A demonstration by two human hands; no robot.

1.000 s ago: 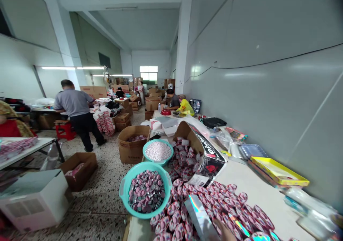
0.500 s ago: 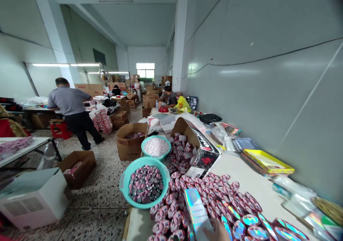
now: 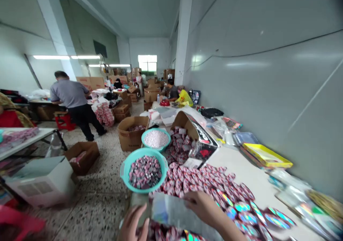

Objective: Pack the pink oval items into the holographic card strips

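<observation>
In the lower middle, my right hand grips the upper edge of a silvery-grey flat piece, somewhat blurred, perhaps a card or a slim pack. At its left end is my left hand, fingers spread and curved; contact with the piece is not clear. Underneath and around lie many oval pink-and-red packs, some with shiny rainbow faces. A turquoise basin of small round pink and silver pieces stands just beyond my left hand.
Behind it stand a second turquoise basin of small white pieces and a tipped carton spilling packs. On the right lie a yellow tray and plastic bags. Cartons stand on the floor at left. A person in grey stands farther off.
My left hand has come into view at the bottom. My right hand has moved left and up with the silvery piece, which now lies more crosswise. The view has tilted down slightly.
</observation>
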